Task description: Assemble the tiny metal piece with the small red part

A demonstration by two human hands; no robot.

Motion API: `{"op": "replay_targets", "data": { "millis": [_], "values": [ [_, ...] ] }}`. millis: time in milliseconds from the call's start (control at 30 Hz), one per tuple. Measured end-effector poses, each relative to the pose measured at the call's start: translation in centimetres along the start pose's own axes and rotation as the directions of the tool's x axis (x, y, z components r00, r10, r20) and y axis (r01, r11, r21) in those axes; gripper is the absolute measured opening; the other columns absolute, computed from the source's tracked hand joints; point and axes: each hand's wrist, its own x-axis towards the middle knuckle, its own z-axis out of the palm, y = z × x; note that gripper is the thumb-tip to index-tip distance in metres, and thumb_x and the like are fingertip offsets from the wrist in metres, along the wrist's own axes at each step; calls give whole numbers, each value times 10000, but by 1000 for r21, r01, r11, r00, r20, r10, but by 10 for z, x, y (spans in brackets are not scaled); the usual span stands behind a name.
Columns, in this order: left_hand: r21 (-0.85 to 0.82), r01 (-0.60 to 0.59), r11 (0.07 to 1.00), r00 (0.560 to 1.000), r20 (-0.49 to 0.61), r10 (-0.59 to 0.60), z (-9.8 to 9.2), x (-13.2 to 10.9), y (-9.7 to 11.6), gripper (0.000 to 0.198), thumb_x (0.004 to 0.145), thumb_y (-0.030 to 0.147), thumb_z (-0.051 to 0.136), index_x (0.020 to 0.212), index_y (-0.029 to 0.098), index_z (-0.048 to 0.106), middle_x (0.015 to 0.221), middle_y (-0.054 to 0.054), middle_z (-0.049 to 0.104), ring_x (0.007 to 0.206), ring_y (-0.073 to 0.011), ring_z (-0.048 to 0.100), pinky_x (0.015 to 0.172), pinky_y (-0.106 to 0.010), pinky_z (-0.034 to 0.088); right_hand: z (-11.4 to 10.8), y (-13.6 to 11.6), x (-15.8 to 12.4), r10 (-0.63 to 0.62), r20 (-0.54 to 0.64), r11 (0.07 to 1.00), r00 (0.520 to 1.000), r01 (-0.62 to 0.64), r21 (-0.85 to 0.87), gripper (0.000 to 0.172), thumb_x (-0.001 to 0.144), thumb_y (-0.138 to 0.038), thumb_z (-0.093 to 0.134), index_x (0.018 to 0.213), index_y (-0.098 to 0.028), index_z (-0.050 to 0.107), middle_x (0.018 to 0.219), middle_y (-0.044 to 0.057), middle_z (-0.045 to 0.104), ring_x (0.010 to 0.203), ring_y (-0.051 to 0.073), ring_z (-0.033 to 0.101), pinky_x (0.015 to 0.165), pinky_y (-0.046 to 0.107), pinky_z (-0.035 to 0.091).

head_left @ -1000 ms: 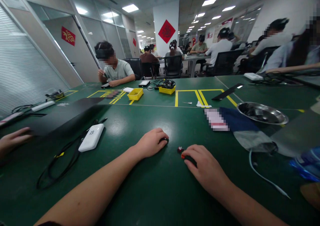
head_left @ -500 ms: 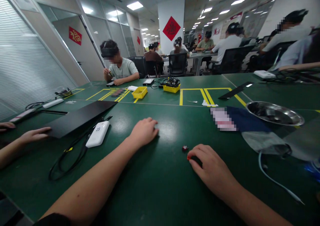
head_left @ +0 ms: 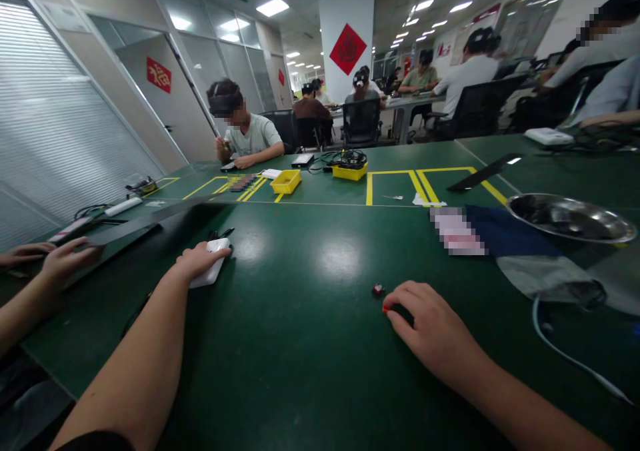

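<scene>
My left hand point(head_left: 200, 260) lies on a white power bank point(head_left: 213, 271) at the left of the green table point(head_left: 310, 344), fingers curled over its top. My right hand point(head_left: 430, 331) rests on the table to the right, fingers bent over a small dark object with a red tip point(head_left: 393, 311); most of that object is hidden. A tiny dark-and-red part point(head_left: 377, 290) lies just left of the right fingertips, apart from them.
A co-worker's hands point(head_left: 50, 261) hold a black flat panel point(head_left: 145, 221) at the far left. A steel bowl point(head_left: 570, 216), dark cloth point(head_left: 505, 238) and a grey cable point(head_left: 565, 351) lie at the right. Yellow trays point(head_left: 286, 181) and seated people are farther back.
My left hand has moved left from the table's middle onto the white power bank. The co-worker's black panel has shifted. My right hand has stayed put.
</scene>
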Motion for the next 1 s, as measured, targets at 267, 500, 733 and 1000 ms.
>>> {"op": "replay_targets", "data": {
  "millis": [267, 500, 733, 1000],
  "values": [
    [-65, -72, 995, 994, 77, 77, -7, -15, 23, 910, 684, 721, 508, 1416, 184, 460, 1355, -245, 484, 1195, -483, 494, 887, -489, 431, -1, 0, 1, -13, -7, 1000, 1000, 13, 7, 112, 865, -185, 556, 876, -230, 658, 946, 55, 643, 923, 243, 585, 801, 408, 457],
    [-94, -185, 978, 978, 80, 193, -1, -29, 56, 870, 721, 699, 516, 1415, 178, 459, 1338, -241, 481, 1173, -443, 513, 920, -479, 425, -2, -2, 0, -10, -12, 1000, 1000, 10, 3, 124, 858, -158, 558, 870, -227, 660, 947, 53, 643, 921, 238, 587, 804, 408, 458],
    [-84, -451, 889, 873, -248, 420, -2, -82, 126, 645, 829, 513, 516, 1349, 131, 513, 1344, -211, 466, 1226, -386, 469, 1025, -500, 376, 0, 0, 1, -38, -57, 999, 998, 38, -3, 114, 847, -155, 578, 872, -223, 666, 919, 57, 646, 892, 233, 593, 788, 398, 469],
    [-400, -904, 152, 198, -74, 977, 10, -187, 241, 456, 847, 296, 598, 1294, 228, 537, 1197, -86, 547, 992, -214, 601, 912, -352, 482, 2, -2, -1, 5, -91, 1000, 996, -7, -20, 119, 831, -112, 595, 878, -200, 660, 936, 69, 611, 906, 235, 565, 828, 392, 468]
  ]
}}
